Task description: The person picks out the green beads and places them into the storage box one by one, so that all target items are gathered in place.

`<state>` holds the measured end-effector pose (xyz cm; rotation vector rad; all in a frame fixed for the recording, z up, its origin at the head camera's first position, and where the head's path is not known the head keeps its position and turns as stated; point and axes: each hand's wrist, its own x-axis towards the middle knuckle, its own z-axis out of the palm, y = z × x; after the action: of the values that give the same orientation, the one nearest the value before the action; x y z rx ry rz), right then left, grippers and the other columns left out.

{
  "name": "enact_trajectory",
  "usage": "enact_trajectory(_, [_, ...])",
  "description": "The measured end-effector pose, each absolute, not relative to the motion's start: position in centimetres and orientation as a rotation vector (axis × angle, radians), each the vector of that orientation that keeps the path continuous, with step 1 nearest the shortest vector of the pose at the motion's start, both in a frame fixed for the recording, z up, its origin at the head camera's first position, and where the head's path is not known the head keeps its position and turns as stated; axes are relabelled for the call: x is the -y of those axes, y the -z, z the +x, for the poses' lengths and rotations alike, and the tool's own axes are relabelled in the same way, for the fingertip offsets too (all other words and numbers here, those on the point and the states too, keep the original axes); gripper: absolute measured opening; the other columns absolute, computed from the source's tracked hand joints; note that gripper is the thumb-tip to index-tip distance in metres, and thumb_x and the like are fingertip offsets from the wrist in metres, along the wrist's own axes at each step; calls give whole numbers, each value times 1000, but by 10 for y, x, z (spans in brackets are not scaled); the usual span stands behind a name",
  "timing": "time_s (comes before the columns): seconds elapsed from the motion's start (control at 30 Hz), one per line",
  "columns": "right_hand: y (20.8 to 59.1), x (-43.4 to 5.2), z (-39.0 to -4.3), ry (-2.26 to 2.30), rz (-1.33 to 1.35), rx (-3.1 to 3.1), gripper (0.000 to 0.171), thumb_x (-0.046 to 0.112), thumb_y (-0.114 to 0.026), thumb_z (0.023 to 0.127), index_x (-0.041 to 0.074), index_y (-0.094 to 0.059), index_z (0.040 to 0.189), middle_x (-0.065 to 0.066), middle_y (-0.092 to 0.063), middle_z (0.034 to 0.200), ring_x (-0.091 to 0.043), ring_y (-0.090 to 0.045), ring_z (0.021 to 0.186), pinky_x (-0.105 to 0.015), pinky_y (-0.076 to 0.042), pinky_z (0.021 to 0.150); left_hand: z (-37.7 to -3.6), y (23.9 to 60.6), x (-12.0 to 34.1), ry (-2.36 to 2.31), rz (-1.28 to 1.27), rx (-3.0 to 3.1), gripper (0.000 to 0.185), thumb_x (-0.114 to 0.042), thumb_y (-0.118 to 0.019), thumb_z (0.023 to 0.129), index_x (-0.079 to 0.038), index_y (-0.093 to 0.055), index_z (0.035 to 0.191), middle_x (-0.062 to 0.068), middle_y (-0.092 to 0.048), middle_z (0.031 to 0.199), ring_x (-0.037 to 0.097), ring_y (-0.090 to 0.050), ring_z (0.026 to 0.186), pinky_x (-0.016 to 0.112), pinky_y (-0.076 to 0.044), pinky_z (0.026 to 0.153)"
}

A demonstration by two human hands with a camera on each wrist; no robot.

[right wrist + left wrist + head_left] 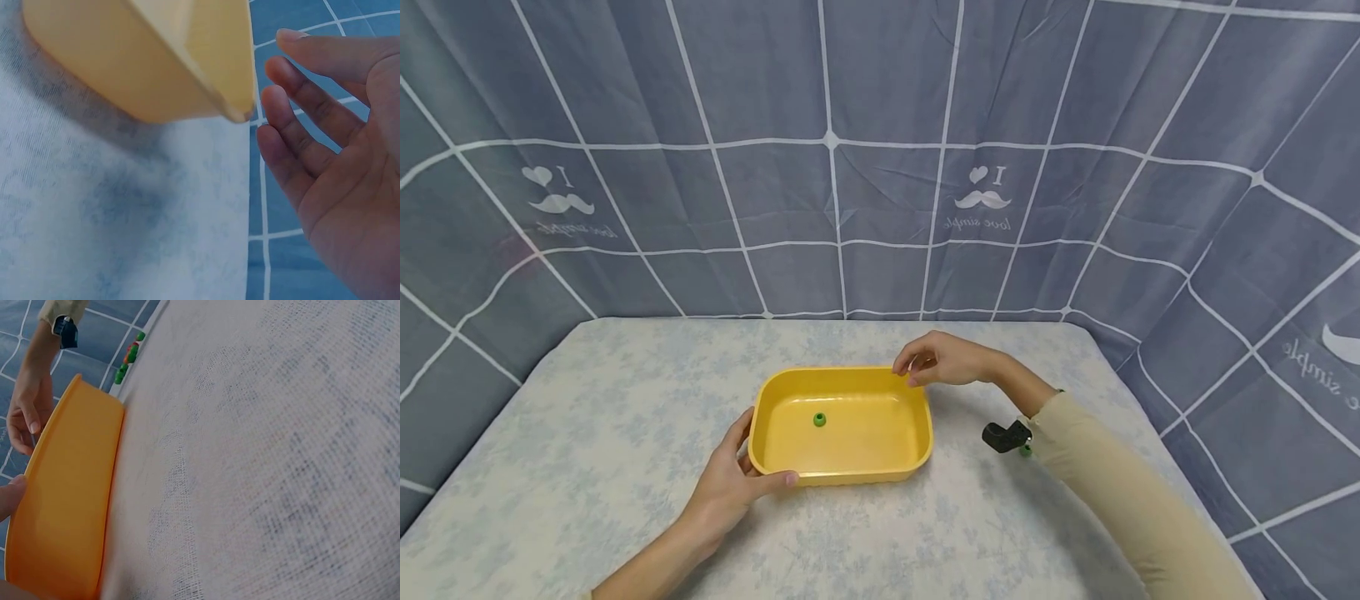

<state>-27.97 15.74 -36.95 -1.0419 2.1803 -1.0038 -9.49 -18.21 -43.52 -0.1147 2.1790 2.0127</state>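
On the pale floral tablecloth (587, 433), the left hand (730, 483) grips the near-left corner of the yellow plastic tub (842, 479), its thumb curled over the rim and the remaining fingers wrapped round the outer wall. Inside the tub, left of centre on its floor, sits a small green bead (819, 419), apart from every wall. At the far-right corner the right hand (942, 360) hovers just beside the rim with its fingers loosely spread and gently bent; the right wrist view shows the palm open and nothing in it, a gap remaining between fingertips and tub. Further right, near that forearm, lies a little cluster of green and red beads (129, 355) on the cloth. With only one corner gripped, the tub could tilt or skid on the cloth, and the bead, being round and loose, would likely roll to a wall or out.
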Motion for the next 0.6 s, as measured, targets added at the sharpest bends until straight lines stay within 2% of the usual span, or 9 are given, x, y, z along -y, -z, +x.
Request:
enact_trajectory(0.33, [371, -173, -277, 1025, -1007, -2178, 27, 3, -71, 98, -5, -70, 124, -19, -69, 120, -24, -68, 100, -35, -61, 88, -96, 436, 181, -2042, -106, -2162, 120, -4, -89, 82, -8, -3, 167, 14, -6, 171, 39, -49, 138, 29, -58, 95])
enact_trajectory(0.6, [372, -185, -277, 1010, -945, -2214, 23, 1, -70, 98, 2, -73, 121, -10, -71, 118, -25, -68, 101, -36, -61, 90, -95, 436, 182, -2035, -107, -2167, 121, -5, -89, 81, -9, -4, 167, 15, -7, 171, 39, -50, 137, 29, -58, 96])
